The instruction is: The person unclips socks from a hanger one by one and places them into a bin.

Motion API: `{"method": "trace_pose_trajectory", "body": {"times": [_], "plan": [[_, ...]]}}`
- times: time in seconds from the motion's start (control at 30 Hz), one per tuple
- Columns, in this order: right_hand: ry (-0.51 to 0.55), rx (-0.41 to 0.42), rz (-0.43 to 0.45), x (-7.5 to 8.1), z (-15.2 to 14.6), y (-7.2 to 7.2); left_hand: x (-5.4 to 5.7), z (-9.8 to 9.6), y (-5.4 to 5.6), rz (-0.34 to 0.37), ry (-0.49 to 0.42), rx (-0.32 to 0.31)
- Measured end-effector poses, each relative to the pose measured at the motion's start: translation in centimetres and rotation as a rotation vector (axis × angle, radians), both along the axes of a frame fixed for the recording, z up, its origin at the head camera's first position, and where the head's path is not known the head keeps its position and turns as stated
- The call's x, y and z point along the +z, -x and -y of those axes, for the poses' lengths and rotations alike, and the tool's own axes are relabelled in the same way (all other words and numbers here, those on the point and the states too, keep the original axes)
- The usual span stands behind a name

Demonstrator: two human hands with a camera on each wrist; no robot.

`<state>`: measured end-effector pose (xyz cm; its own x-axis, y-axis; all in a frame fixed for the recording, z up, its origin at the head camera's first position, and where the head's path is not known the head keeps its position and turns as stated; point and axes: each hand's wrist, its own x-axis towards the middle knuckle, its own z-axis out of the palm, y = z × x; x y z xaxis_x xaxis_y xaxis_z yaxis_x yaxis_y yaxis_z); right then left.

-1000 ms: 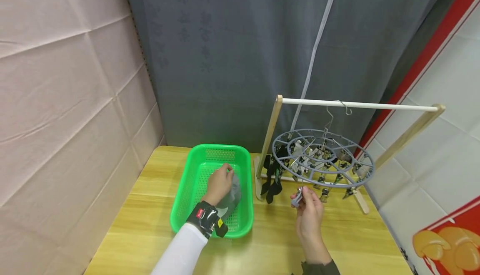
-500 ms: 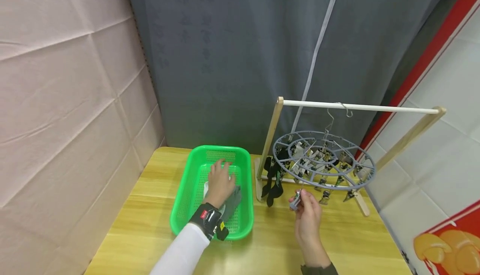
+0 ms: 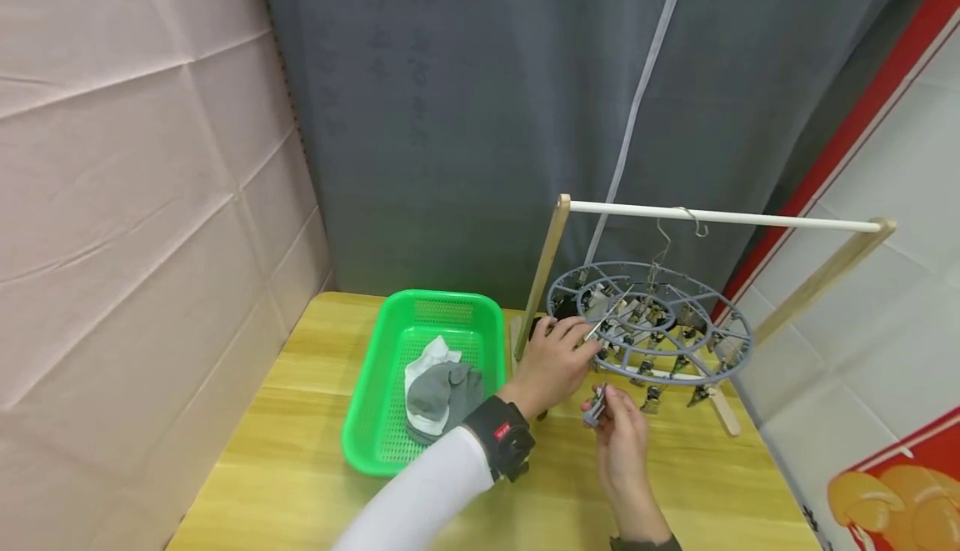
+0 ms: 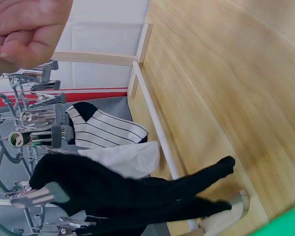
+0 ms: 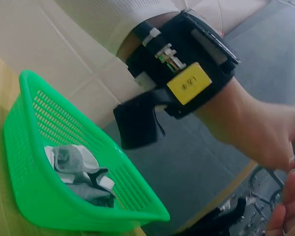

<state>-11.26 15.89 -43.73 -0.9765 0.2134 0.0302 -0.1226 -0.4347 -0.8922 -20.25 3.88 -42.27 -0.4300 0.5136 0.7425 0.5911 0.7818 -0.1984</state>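
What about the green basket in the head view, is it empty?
No, grey and white cloth pieces lie inside the green basket.

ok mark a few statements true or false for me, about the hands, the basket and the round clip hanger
1. The right hand pinches a grey clip. True.
2. Grey and white socks lie in the green basket. True.
3. Both hands are inside the basket. False: neither is; the left hand is at the near left part of the round clip hanger.
4. In the head view, the basket stands to the right of the hanger. False: it stands to the left.
5. A striped sock hangs from the hanger. True.
6. Nothing black hangs from the hanger. False: black socks do.
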Motion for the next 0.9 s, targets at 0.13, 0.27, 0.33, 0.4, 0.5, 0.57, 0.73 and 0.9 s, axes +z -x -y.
{"method": "trace_pose_trajectory", "body": {"times": [0.13, 0.27, 0.33, 0.4, 0.5, 0.57, 0.73, 0.9], "plan": [[-0.209, -0.084, 0.011, -0.6, -1.1, -0.2, -0.2, -0.2, -0.1, -0.086, -0.023, 0.0], [-0.857, -0.36, -0.082, -1.7, -2.8, -0.5, -0.3, -0.4, -0.5, -0.12, 0.004, -0.018], [-1.17, -0.559, -0.257, -2.0, -3.8, -0.5, -0.2, -0.5, -0.8, -0.111, 0.019, -0.023], [-1.351, -0.785, -0.487, -1.7, -4.3, -0.3, 0.0, -0.7, -1.0, -0.106, 0.036, -0.021], [-1.45, -0.954, -0.737, -0.5, -4.6, 0.3, 0.1, -1.2, -1.3, -0.077, 0.042, -0.024], [-1.483, -0.964, -0.791, 0.4, -4.4, 0.9, 0.1, -1.6, -1.5, -0.062, 0.045, -0.029], [-1.622, -0.859, -0.765, 1.3, -4.4, 2.1, 0.1, -2.3, -2.0, -0.044, 0.045, -0.032], [-1.615, -0.824, -0.745, 1.2, -4.7, 2.5, 0.2, -2.4, -2.2, -0.086, 0.038, -0.036]]}}
